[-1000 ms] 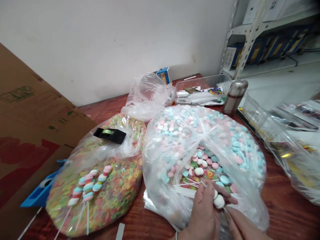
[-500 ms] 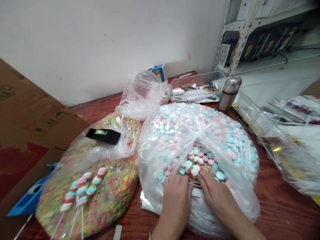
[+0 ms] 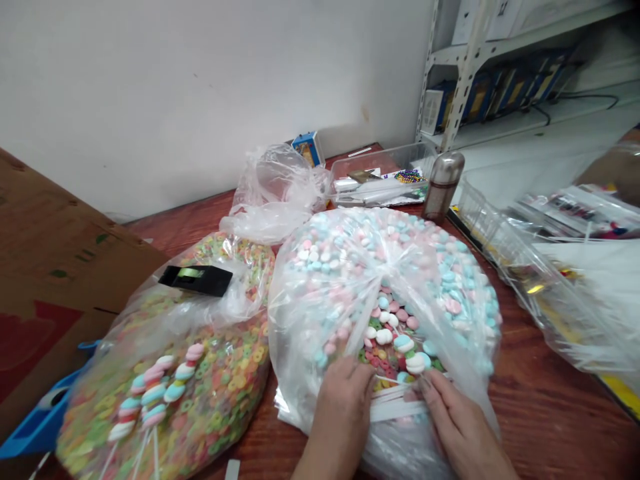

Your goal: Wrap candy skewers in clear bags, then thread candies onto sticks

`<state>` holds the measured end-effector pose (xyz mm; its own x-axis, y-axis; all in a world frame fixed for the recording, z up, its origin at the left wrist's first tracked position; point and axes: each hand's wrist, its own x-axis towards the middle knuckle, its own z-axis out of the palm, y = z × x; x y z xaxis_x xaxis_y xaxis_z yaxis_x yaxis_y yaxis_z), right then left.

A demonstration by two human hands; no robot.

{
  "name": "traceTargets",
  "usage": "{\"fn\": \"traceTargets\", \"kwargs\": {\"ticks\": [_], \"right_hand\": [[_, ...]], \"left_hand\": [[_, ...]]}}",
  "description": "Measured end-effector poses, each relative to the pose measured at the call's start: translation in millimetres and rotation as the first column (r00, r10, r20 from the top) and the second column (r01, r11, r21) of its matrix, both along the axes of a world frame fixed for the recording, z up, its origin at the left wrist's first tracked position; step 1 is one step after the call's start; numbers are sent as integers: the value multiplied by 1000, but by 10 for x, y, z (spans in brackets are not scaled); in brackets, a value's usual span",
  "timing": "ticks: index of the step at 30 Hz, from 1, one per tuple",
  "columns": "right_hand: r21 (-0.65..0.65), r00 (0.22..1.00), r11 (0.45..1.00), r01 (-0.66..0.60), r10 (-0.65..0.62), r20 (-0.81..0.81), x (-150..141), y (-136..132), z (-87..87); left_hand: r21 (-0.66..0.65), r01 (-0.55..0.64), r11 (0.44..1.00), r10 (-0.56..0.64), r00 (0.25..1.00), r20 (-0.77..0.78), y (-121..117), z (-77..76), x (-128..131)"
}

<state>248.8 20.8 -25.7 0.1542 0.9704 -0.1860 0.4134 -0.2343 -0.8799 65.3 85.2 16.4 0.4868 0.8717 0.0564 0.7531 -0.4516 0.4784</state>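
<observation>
A big clear bag of pink, blue and white sweets (image 3: 350, 267) lies open toward me on the red wooden table (image 3: 550, 413). My left hand (image 3: 343, 407) rests curled on the bag's near edge beside a bundle of white sticks (image 3: 387, 403). My right hand (image 3: 453, 420) is pinched at the sticks' other end, just under a white-and-blue sweet (image 3: 415, 362). A second bag of small coloured ring sweets (image 3: 210, 373) lies to the left, with three finished sweet skewers (image 3: 155, 390) on top.
A black tape dispenser (image 3: 196, 280) sits on the ring bag. A cardboard box (image 3: 55, 280) and a blue tool (image 3: 35, 420) stand left. Behind are a crumpled bag (image 3: 275, 193), a clear tray (image 3: 385, 173) and a steel flask (image 3: 443, 187). Plastic packets (image 3: 565, 293) fill the right.
My hands went from holding a white sweet on a stick above the bag's edge down into the bag's mouth, and now grip the stick bundle. The camera has tilted slightly.
</observation>
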Motion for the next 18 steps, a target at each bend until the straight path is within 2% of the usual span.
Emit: {"fn": "traceTargets", "kwargs": {"ticks": [5,9,13,15,16,17,18], "right_hand": [[-44,991,998,50,-55,-119,-20,2,-1],[-136,953,982,131,-162,-256,-84,-38,-35],[-135,962,984,115,-144,-232,-92,-37,6],[-57,988,995,78,-85,-127,-51,-52,29],[11,997,999,46,-46,-55,-21,-67,31],[83,1000,997,1,-3,28,12,-88,25],[147,993,988,-53,36,114,44,-112,10]], "left_hand": [[23,3,1000,-1,997,-76,203,-63,174],[-49,53,997,-53,999,1,239,-114,298],[-113,59,992,-52,997,62,260,-158,392],[-168,-15,986,41,988,147,285,-172,391],[-231,-77,970,130,966,223,301,-175,377],[-331,-135,934,242,921,307,317,-177,357],[-457,-167,874,363,850,382,333,-177,333]]}}
